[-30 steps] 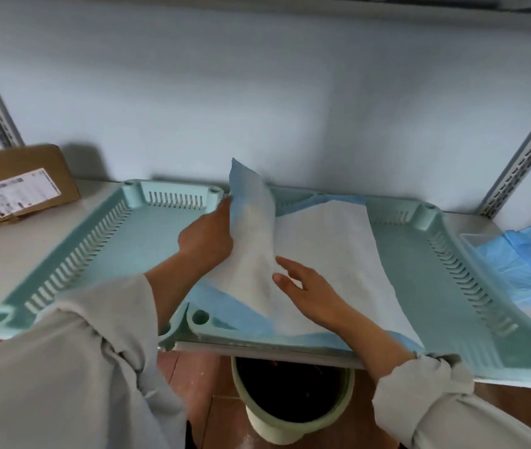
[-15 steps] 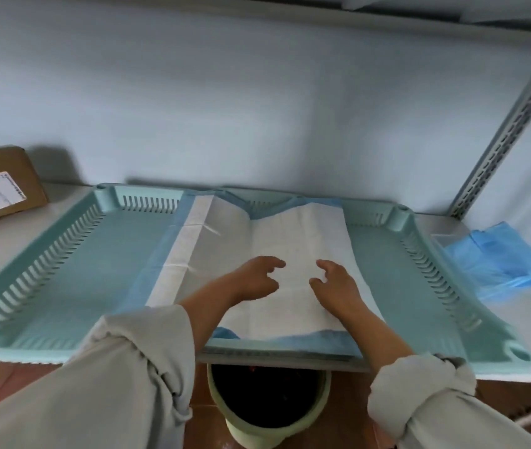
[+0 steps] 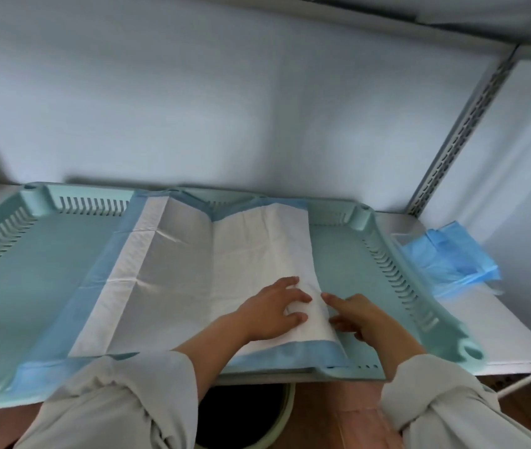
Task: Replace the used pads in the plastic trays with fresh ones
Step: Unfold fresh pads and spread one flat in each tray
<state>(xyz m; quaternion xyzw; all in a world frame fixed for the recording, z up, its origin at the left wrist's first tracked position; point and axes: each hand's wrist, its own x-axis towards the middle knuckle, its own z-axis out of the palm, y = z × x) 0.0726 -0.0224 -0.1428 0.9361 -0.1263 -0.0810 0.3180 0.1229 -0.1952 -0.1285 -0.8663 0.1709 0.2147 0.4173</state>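
Observation:
A wide teal plastic tray (image 3: 387,270) with slotted walls lies on the shelf. In it lies a fresh white pad (image 3: 173,280) with a blue border; its left part is spread flat and its right part is still folded over. My left hand (image 3: 270,309) rests on the folded right strip near the tray's front, thumb and fingers pinching a bit of the top layer. My right hand (image 3: 361,315) is just right of it, fingers apart, its fingertips touching the pad's right edge on the bare tray floor.
A pile of folded blue pads (image 3: 448,254) lies on the shelf right of the tray, over a clear container. A pale green bin (image 3: 277,426) stands below the shelf's front edge. A slotted metal upright (image 3: 452,134) rises at the back right.
The pad's left flap has been laid down flat. Both hands have moved right onto the still-folded side. The view has shifted right, and the cardboard box is out of sight.

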